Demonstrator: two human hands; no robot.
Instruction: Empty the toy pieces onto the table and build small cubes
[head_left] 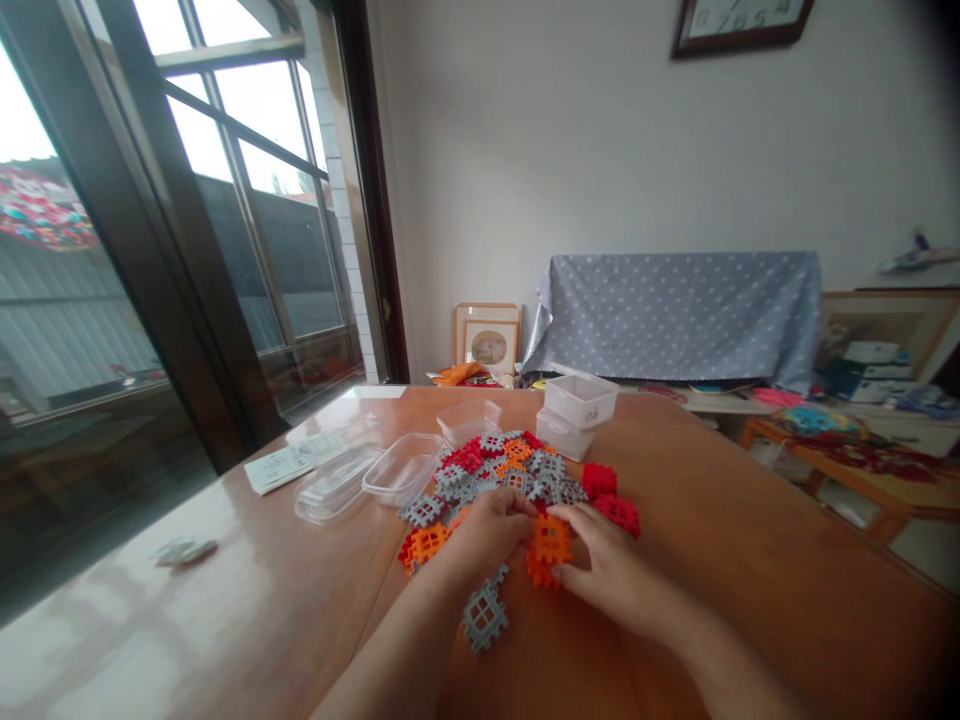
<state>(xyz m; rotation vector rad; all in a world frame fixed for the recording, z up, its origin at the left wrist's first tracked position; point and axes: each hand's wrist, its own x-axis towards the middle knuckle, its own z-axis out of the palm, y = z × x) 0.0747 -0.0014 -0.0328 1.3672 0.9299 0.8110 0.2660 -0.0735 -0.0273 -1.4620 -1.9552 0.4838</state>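
An orange block built from interlocking window-like plastic tiles (550, 545) sits in front of me on the table. My right hand (604, 555) grips it from the right, with thumb and fingers on its near and far sides. My left hand (491, 530) is beside its left edge, the fingertips pinched together; what lies in them is hidden. Beyond both hands spreads a pile of grey, red and orange tiles (487, 480). A grey tile (485, 615) lies apart, close to my left forearm. Other orange tiles (427, 543) show left of that forearm.
Red built blocks (600, 480) sit right of the pile. Clear plastic containers (405, 470) and lids (337, 485) stand to the left, stacked white boxes (579, 400) behind. Papers (289, 463) and a small packet (184, 550) lie on the wooden table (750, 560).
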